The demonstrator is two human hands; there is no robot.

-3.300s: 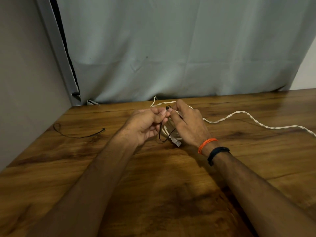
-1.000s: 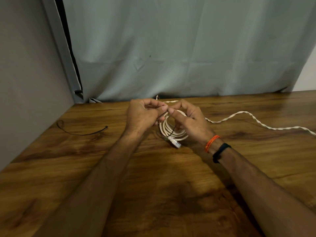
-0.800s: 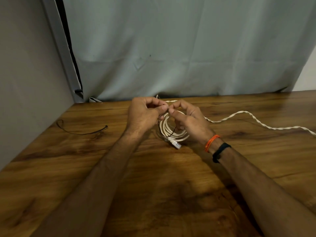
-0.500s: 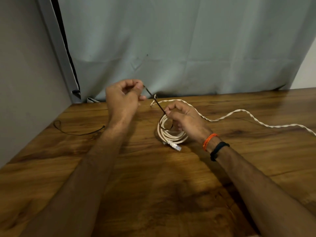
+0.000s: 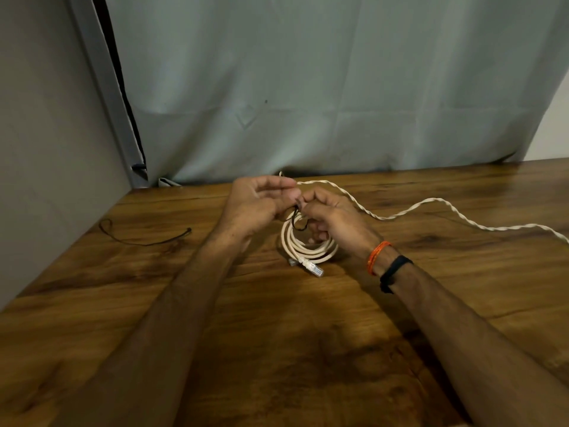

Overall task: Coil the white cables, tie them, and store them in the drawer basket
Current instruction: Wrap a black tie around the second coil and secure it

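Observation:
A coiled white cable (image 5: 303,248) lies on the wooden table (image 5: 277,334), its clear plug (image 5: 314,268) pointing toward me. A thin black tie (image 5: 297,221) loops around the coil's far side. My left hand (image 5: 255,208) and my right hand (image 5: 332,218) meet above the coil, fingertips together, both pinching the tie's ends. My right hand's lower fingers curl into the coil. A second, twisted white cable (image 5: 431,201) runs uncoiled from behind my hands to the right edge.
Another black tie (image 5: 144,238) lies on the table at the left, near the grey wall (image 5: 46,149). A grey curtain (image 5: 308,87) hangs behind the table's far edge. No drawer basket is in view.
Half a second ago my left hand was raised up and left, pulling the tie taut. It has come back down to my right hand over the coil.

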